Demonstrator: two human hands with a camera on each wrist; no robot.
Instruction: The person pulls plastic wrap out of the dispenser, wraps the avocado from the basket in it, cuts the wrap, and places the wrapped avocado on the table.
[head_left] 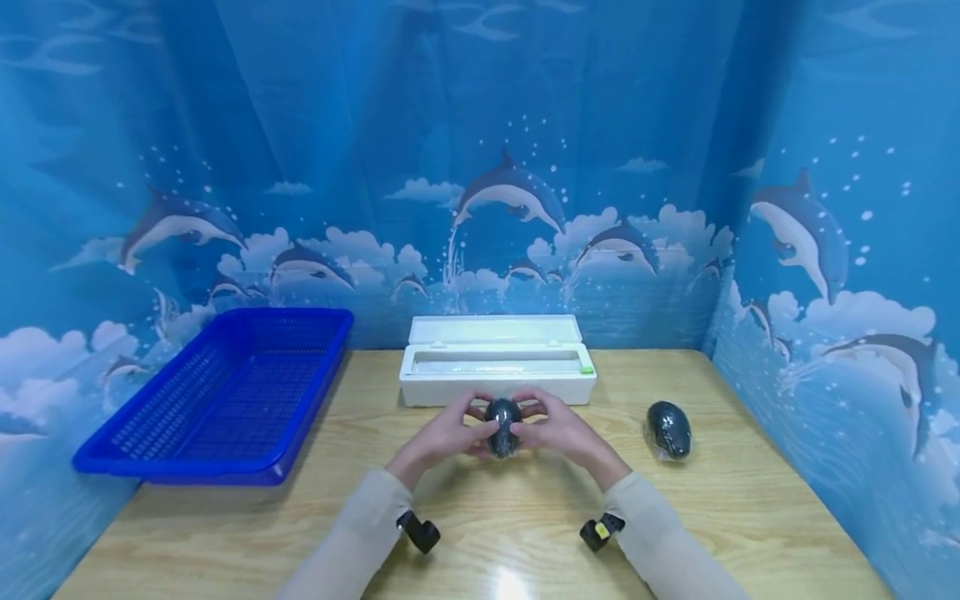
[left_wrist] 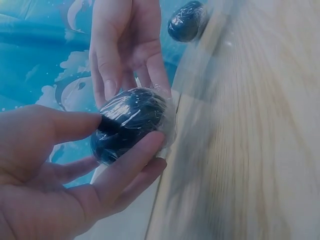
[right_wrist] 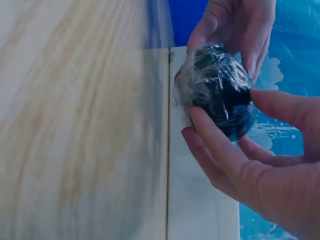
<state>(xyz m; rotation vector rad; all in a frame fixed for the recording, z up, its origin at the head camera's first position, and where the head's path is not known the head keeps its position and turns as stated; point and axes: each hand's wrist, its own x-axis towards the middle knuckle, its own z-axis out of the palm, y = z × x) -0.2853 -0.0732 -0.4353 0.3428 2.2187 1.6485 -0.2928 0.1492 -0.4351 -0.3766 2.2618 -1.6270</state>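
Observation:
A black computer mouse (head_left: 503, 423), wrapped in clear cling film, is held up in front of the white box. My left hand (head_left: 448, 432) grips it from the left side, thumb on the near face and fingers around the edge. From the opposite side my right hand (head_left: 561, 429) holds the same mouse between thumb and fingers. Wrinkled film shows on its surface (left_wrist: 137, 110) in the left wrist view, and bunches at one side of the mouse (right_wrist: 220, 90) in the right wrist view. A second film-wrapped black mouse (head_left: 670, 430) lies on the table to the right.
Behind the hands stands a long white cling film dispenser (head_left: 495, 392), its lid (head_left: 495, 328) raised, with a green tab at its right end. A blue plastic basket (head_left: 273, 467) sits at the left of the wooden table (head_left: 480, 533). A dolphin-printed curtain (head_left: 360, 167) encloses the table's back and sides.

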